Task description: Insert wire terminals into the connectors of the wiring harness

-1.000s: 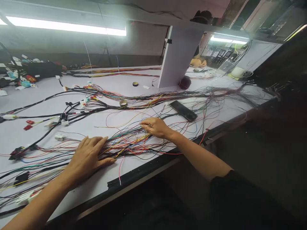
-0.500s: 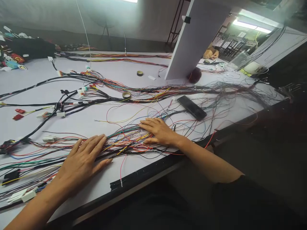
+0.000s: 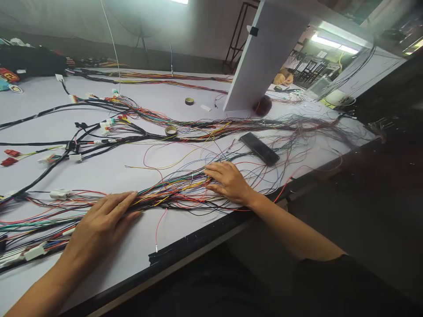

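A loose bundle of thin coloured wires (image 3: 175,193) runs across the white table near its front edge. My left hand (image 3: 102,220) curves over the left part of this bundle, its fingers wrapped round the wires and the thumb on the near side. Farther right, my right hand (image 3: 228,180) has its bent fingers round the bundle, with wires passing beneath the palm. A pink wire (image 3: 158,229) sticks out toward the table edge between my hands. White connectors (image 3: 35,251) lie at the bundle's left end, beside my left wrist.
Black-taped harness branches (image 3: 125,140) cross the table behind my hands, with a tape roll (image 3: 171,130) on them. A dark phone (image 3: 259,148) lies beyond my right hand. A white upright panel (image 3: 261,61) stands at the back. Another person's hands (image 3: 283,77) show behind it.
My left hand has drawn its fingers together round the wires and moved slightly left. My right hand has shifted a little right and closed on the bundle, which looks narrower. The view has shifted slightly.
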`<control>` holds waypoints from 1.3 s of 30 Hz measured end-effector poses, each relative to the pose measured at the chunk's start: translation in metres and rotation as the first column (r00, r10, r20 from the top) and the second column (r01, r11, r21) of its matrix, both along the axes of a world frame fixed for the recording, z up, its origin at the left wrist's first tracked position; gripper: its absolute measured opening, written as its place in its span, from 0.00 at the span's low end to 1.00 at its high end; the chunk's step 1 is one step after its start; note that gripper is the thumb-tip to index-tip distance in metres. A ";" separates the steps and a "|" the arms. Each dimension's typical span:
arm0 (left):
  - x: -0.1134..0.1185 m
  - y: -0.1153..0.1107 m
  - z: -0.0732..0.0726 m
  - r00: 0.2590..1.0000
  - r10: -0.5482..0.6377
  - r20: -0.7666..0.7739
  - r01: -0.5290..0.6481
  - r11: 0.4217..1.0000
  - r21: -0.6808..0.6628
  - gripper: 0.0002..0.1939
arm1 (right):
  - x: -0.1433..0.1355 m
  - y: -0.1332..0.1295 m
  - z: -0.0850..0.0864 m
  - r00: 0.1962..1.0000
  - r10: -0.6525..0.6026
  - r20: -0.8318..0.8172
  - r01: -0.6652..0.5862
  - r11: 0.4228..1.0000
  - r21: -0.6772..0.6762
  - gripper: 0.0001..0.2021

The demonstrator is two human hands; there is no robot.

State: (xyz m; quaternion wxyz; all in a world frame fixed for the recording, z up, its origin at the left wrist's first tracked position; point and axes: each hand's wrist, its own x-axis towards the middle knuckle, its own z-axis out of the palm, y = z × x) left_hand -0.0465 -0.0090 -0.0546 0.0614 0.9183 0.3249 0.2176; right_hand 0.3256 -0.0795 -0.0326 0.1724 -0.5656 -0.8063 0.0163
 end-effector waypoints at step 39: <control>-0.020 -0.031 0.022 0.964 0.256 -0.071 -0.253 0.966 0.055 0.14 | -0.111 -0.019 0.029 0.833 0.472 -0.290 -0.435 0.881 0.184 0.05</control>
